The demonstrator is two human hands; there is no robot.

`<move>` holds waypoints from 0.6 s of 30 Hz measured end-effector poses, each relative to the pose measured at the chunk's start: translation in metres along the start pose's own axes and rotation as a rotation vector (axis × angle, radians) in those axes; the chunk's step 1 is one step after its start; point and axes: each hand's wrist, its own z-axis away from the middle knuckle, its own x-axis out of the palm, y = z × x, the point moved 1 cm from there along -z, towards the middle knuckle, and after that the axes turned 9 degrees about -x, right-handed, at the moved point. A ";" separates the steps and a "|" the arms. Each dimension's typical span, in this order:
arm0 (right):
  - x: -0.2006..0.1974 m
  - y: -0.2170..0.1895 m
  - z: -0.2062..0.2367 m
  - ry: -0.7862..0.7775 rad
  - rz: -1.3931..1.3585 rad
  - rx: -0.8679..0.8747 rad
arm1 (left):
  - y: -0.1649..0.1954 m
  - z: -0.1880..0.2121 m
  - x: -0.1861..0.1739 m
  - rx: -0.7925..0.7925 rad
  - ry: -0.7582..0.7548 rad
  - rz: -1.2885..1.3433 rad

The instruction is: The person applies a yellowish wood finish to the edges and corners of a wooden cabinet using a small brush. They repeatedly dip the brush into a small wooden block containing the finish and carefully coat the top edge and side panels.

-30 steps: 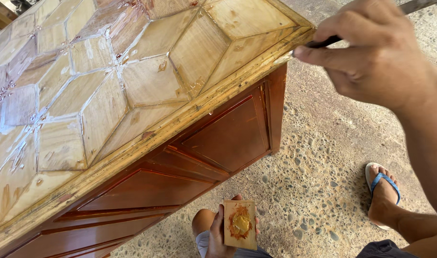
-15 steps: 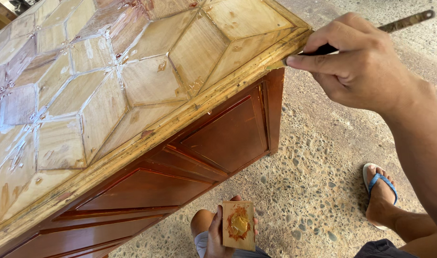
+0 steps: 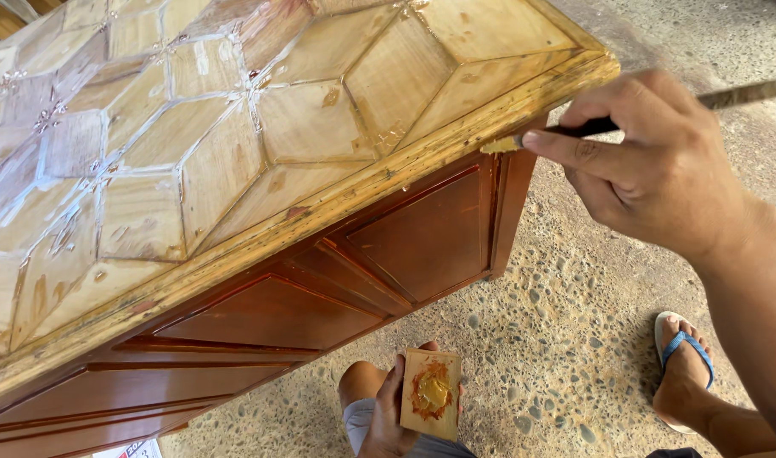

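While beside the cabinet (image 3: 337,280), pebbled floor (image 3: 566,339), sandalled foot (image 3: 680,365) underneath.

One head-worn camera looks steeply down, close over the patterned wooden worktop (image 3: 235,153) at left, pebbled floor (image 3: 566,339) right.

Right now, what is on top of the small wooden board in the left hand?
A blob of yellow-orange putty sits on the board; the left hand covers its underside.

Putty knife (image 3: 574,131): thin blade, yellow filler on tip, touching cabinet edge. Small wooden board (image 3: 431,393): upright, yellow-orange filler dab at centre.
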 end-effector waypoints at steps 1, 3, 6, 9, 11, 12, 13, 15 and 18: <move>0.000 0.001 -0.005 0.003 0.012 -0.017 | 0.000 0.001 -0.001 0.011 -0.002 -0.015; 0.000 0.003 -0.018 -0.006 0.051 -0.070 | 0.000 0.002 -0.003 0.034 -0.010 -0.047; -0.001 0.009 -0.039 -0.037 0.146 -0.191 | -0.001 0.003 -0.005 0.025 -0.019 -0.037; -0.011 0.014 -0.049 -0.054 0.206 -0.279 | -0.002 0.005 -0.006 0.027 -0.031 -0.025; -0.018 0.016 -0.047 -0.048 0.168 -0.257 | -0.001 0.004 -0.007 0.040 -0.070 -0.019; -0.019 0.016 -0.045 -0.062 0.158 -0.266 | -0.002 0.004 -0.008 0.048 -0.089 -0.013; -0.018 0.015 -0.043 -0.075 0.150 -0.277 | -0.001 0.003 -0.008 0.045 -0.068 -0.010; -0.015 0.014 -0.039 -0.111 0.126 -0.260 | -0.002 0.002 -0.010 0.028 -0.013 0.000; -0.013 0.015 -0.036 -0.155 0.115 -0.187 | -0.003 0.001 -0.011 0.025 -0.094 0.011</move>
